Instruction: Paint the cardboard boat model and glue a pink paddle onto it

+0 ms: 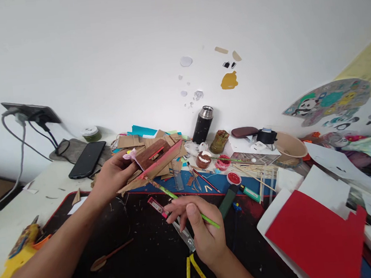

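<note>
Raised over the black mat, a small cardboard model (151,155) with a brown-painted wall and a pink-painted strip is gripped by my left hand (118,174) at its left end. A pale pink figure (130,155) sits close to those fingers. My right hand (200,227) pinches a green-handled paintbrush (169,194), its tip against the model's lower edge. Beneath the right hand lie a box cutter (157,206) and yellow-handled pliers (198,271). A small wooden paddle (101,263) rests on the mat at lower left.
Behind the model stand a black bottle (203,124), a brown paint jar (203,159) and an opened red paint pot (234,178). Red paper (315,231) lies at right. A phone (87,160) and a yellow glue gun (19,251) are at left.
</note>
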### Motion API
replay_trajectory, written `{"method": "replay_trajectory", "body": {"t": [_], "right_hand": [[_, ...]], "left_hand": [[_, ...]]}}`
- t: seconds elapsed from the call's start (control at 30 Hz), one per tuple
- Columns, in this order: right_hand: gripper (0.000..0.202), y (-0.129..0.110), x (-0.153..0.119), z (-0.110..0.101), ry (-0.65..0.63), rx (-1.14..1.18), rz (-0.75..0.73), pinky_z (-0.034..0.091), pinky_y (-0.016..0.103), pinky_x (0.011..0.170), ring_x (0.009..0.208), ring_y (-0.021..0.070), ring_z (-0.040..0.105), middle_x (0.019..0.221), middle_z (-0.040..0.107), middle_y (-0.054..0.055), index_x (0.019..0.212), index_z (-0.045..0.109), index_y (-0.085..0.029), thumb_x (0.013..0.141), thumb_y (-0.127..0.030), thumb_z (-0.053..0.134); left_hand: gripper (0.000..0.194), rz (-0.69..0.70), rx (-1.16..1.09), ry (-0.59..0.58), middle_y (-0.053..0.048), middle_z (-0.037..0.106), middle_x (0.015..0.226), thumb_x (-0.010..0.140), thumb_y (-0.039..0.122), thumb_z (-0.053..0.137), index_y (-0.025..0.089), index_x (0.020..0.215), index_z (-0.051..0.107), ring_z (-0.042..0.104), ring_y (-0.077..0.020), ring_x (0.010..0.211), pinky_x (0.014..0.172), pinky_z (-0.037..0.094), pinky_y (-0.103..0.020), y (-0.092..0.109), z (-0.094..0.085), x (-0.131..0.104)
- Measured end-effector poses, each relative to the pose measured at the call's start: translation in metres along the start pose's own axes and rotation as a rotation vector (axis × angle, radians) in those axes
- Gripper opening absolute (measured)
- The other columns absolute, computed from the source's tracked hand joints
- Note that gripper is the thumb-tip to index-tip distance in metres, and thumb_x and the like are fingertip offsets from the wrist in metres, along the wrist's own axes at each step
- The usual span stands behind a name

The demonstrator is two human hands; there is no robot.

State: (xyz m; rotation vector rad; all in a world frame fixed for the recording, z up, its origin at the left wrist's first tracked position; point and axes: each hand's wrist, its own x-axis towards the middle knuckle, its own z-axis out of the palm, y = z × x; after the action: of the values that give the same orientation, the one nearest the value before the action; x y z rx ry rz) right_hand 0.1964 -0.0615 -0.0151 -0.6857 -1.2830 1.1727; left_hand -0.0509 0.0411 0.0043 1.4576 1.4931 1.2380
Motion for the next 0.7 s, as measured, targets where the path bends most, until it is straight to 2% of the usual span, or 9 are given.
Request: {"method": "replay_trajectory", "body": {"t": [0.33,0.7], "right_hand": [[0.033,0.0003,0.0038,-0.0023,0.096,0.03,0.0,0.053,0.025,0.049,0.072,0.0224,0.083,0.098,0.088,0.014,0.111,0.082,-0.021,0.113,-0.043,0.058],[0.031,-0.0019,-0.0005,0.0012,-0.035,-0.013,-0.024,0.053,0.025,0.051,0.075,0.0218,0.084,0.102,0.087,0.014,0.116,0.082,-0.022,0.114,-0.038,0.056]], "left_hand": [[0.063,-0.001,0.005,0.004,-0.011,0.088,0.103,0.069,0.075,0.084,0.02,0.1,0.075,0.078,-0.0307,0.093,0.085,0.06,-0.039,-0.0032,-0.0011,-0.0007],[0.06,0.007,0.01,0.0,-0.01,0.086,0.095,0.069,0.073,0.084,0.02,0.095,0.076,0.076,-0.0296,0.088,0.084,0.059,-0.039,-0.0003,0.0003,-0.0001]]}}
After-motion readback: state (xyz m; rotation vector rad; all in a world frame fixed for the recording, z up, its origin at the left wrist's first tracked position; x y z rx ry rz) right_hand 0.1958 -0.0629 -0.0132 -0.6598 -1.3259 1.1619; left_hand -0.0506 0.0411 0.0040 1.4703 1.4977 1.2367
